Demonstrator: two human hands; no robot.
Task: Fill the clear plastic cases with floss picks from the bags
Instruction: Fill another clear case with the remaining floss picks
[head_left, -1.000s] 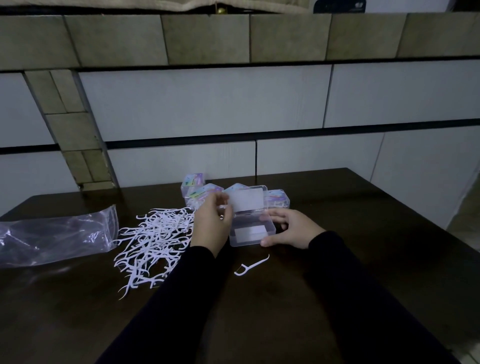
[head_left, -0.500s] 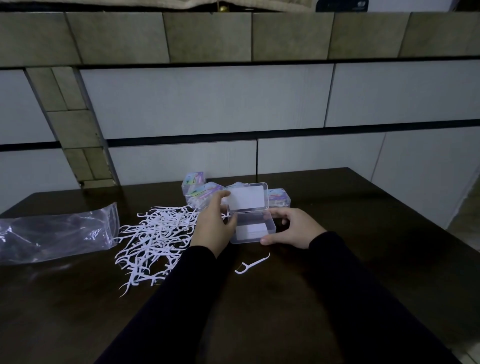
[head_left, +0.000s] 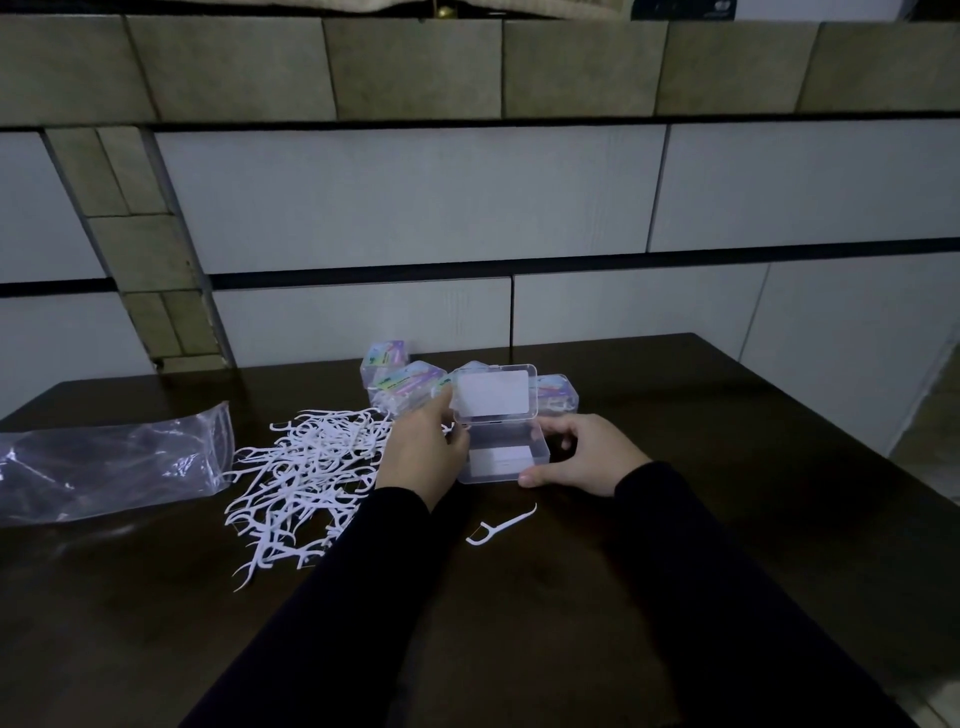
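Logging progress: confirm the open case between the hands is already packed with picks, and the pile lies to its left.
Not packed: the head view shows the open case holding no picks, only a white label. The pile does lie to its left.

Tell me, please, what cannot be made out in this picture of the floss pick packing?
Head view only:
- Left hand: its fingertips are hidden behind the hand and the open clear case, so their grip on the lid is unclear.
- Case contents: glare off the clear plastic; only a white rectangle shows.
- Labelled cases behind: print too small, partly blocked by the raised lid.
- Plastic bag: cut off by the left edge.
- Forearms: cut off by the bottom edge.
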